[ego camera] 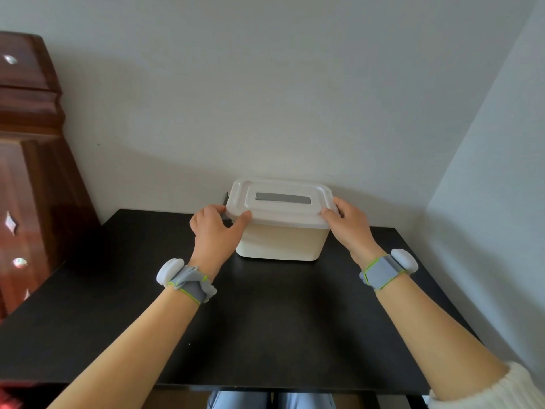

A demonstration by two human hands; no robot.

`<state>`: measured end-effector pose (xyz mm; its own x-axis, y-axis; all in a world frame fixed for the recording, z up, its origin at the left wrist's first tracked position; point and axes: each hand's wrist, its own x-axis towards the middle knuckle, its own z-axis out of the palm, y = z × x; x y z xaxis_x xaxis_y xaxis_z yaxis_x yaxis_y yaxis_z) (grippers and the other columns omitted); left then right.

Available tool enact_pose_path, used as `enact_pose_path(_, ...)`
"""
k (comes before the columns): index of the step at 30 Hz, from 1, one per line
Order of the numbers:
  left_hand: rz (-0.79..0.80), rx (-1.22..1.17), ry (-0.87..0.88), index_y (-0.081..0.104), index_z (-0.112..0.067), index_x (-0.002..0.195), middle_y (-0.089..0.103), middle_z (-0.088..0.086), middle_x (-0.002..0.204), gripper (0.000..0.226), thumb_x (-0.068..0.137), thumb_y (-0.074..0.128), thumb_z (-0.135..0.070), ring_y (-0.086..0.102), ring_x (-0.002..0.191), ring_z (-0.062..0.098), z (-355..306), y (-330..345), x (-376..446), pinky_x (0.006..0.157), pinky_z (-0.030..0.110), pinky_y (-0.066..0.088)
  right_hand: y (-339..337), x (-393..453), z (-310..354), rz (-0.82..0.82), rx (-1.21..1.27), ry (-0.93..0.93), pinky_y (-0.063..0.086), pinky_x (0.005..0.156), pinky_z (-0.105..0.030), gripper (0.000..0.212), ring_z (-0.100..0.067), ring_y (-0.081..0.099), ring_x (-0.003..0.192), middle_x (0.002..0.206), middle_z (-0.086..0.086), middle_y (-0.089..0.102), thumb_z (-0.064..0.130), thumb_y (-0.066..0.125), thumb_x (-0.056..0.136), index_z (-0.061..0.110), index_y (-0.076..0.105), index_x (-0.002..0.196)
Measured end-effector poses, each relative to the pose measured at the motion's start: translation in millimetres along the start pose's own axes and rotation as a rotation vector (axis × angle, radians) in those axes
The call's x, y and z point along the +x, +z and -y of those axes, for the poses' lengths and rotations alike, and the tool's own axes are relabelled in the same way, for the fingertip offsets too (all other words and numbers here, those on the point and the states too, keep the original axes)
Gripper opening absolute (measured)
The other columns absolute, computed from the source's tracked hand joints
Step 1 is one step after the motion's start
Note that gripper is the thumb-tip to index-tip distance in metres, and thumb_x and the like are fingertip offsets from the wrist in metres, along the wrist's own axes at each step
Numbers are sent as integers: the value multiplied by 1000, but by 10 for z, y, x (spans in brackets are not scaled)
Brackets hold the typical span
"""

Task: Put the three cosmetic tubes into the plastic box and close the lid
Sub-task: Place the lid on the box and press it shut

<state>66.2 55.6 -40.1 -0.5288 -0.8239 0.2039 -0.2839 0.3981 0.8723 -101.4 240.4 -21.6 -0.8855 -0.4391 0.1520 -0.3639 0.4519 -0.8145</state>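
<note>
A white plastic box stands at the back of the black table, close to the wall. Its white lid, with a grey handle strip in the middle, lies flat on top. My left hand grips the lid's left end, thumb on the front corner and fingers around the side. My right hand holds the right end the same way. No cosmetic tubes show anywhere; the box walls are opaque, so its inside is hidden.
A dark red wooden cabinet stands left of the table. White walls close in behind and on the right. Grey bands with white pods sit on both wrists. The table's front edge is near my legs.
</note>
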Motion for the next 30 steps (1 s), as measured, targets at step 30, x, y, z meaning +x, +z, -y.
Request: enact_pose_path(30, 412, 647, 541, 42, -36, 145, 34, -13, 157, 45, 103, 27, -43, 24, 148, 15, -553, 511, 329, 116, 65, 6, 80, 95, -118, -9, -86, -82, 28, 117, -54, 48, -27, 25, 146, 129, 13, 48, 55, 49, 98, 36, 52, 142)
